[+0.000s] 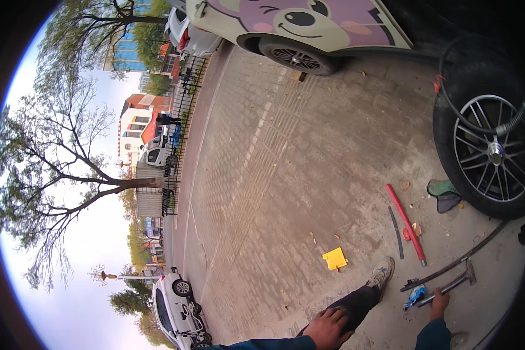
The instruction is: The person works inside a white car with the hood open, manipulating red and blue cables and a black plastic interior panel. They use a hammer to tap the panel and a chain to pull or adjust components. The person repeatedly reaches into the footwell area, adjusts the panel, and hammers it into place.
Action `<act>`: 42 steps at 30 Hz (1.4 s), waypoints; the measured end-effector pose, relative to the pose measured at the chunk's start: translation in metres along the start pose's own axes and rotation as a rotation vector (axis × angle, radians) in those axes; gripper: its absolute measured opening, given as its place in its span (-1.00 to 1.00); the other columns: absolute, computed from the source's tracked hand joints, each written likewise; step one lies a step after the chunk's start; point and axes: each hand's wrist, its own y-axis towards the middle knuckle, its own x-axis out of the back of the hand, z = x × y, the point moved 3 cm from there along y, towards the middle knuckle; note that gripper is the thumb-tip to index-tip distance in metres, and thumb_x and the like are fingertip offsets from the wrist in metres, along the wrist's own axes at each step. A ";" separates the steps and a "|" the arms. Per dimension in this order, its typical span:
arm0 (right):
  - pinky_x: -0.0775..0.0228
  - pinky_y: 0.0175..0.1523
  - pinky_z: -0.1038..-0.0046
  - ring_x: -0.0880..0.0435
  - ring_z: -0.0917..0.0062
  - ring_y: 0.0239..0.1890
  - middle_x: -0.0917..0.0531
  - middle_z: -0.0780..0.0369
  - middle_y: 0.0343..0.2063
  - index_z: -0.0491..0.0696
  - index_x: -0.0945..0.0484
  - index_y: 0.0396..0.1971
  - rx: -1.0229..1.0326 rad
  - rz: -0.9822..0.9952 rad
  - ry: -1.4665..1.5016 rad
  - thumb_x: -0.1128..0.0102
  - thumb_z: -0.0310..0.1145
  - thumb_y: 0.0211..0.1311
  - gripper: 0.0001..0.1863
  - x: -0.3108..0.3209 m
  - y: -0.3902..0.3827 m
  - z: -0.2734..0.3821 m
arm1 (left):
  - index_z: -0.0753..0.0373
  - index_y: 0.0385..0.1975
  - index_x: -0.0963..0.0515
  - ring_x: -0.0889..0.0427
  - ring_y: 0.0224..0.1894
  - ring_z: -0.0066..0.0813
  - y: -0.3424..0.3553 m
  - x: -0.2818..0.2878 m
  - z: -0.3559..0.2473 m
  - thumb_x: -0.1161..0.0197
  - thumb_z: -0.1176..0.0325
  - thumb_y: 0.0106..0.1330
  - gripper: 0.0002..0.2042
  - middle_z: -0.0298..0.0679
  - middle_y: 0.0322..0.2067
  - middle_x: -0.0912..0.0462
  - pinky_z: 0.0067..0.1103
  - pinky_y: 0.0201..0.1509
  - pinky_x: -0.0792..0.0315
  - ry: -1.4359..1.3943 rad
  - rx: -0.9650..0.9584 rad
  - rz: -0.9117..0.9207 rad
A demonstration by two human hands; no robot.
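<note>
My left hand (329,328) rests on my dark-trousered knee (345,312), its fingers spread over the cloth and holding nothing. Lower right, my right hand (440,300) is closed round the handle of a metal hammer (452,284), low over the pavement. The hammer's head points away to the right. Beside the handle lies a crumpled blue wrapper or packet (414,295). A long dark curved bar (458,261) lies just beyond the hammer. Farther up, a red bar (403,220) and a thin grey strip (395,232) lie on the ground.
A black tyre on a spoked wheel (489,166) stands at the right, a hose (449,105) across it. A dark green cloth-like item (443,193) touches its base. A yellow square piece (335,258) lies beyond my shoe (382,272). A cartoon-painted vehicle (309,26) stands at the top.
</note>
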 end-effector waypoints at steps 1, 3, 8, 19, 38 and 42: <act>-0.64 -0.24 0.19 -0.74 0.23 -0.37 -0.75 0.10 -0.33 -0.17 -0.65 0.06 0.014 0.027 0.237 -0.36 -0.23 0.34 -0.60 0.004 -0.017 0.017 | 0.31 0.20 -0.63 -0.55 0.39 -0.02 0.000 0.001 0.003 -0.26 -0.10 0.53 -0.45 -0.04 0.30 -0.61 -0.16 0.39 -0.52 -0.012 0.009 -0.019; -0.58 -0.38 0.29 -0.65 0.34 -0.51 -0.65 0.19 -0.49 -0.11 -0.61 -0.17 -0.105 0.122 0.447 -0.27 -0.21 0.37 -0.74 0.033 -0.058 0.053 | 0.32 0.16 -0.63 -0.55 0.36 0.00 -0.002 -0.004 0.006 -0.26 -0.09 0.53 -0.46 -0.03 0.26 -0.61 -0.15 0.39 -0.52 -0.054 0.013 0.080; -0.42 -0.61 0.24 -0.57 0.39 -0.67 -0.54 0.21 -0.67 -0.10 -0.61 -0.25 -0.191 0.491 -0.147 -0.24 -0.16 0.47 -0.73 0.162 -0.175 0.152 | 0.30 0.17 -0.62 -0.54 0.35 0.09 -0.011 -0.031 0.029 -0.26 -0.07 0.53 -0.48 0.03 0.25 -0.60 -0.10 0.41 -0.50 -0.186 0.000 0.210; -0.25 -0.70 0.32 -0.43 0.48 -0.82 -0.52 0.29 -0.76 -0.02 -0.59 -0.57 -0.184 0.084 -0.149 -0.28 -0.10 0.49 -0.58 0.300 -0.509 0.206 | 0.32 0.11 -0.71 -0.62 0.29 0.15 -0.020 0.110 0.164 -0.36 0.00 0.46 -0.51 0.14 0.19 -0.69 -0.14 0.45 -0.48 -0.300 -0.138 -0.052; -0.62 -0.36 0.31 -0.74 0.35 -0.47 -0.74 0.10 -0.42 -0.14 -0.55 0.05 -0.372 0.152 0.411 -0.43 -0.05 0.45 -0.52 0.143 -0.447 0.122 | 0.16 0.12 -0.75 -0.71 0.18 0.16 0.181 0.425 0.048 -0.33 -0.09 0.47 -0.53 0.10 0.12 -0.74 -0.12 0.32 -0.59 -0.064 -0.312 -0.077; -0.49 -0.51 0.24 -0.61 0.38 -0.62 -0.62 0.18 -0.58 -0.18 -0.60 -0.34 -0.399 0.128 0.356 -0.37 -0.28 0.50 -0.71 0.158 -0.451 0.241 | 0.19 0.07 -0.76 -0.74 0.11 0.15 0.256 0.512 -0.058 -0.35 0.01 0.48 -0.60 0.07 0.06 -0.78 -0.14 0.24 -0.63 0.008 -0.526 -0.120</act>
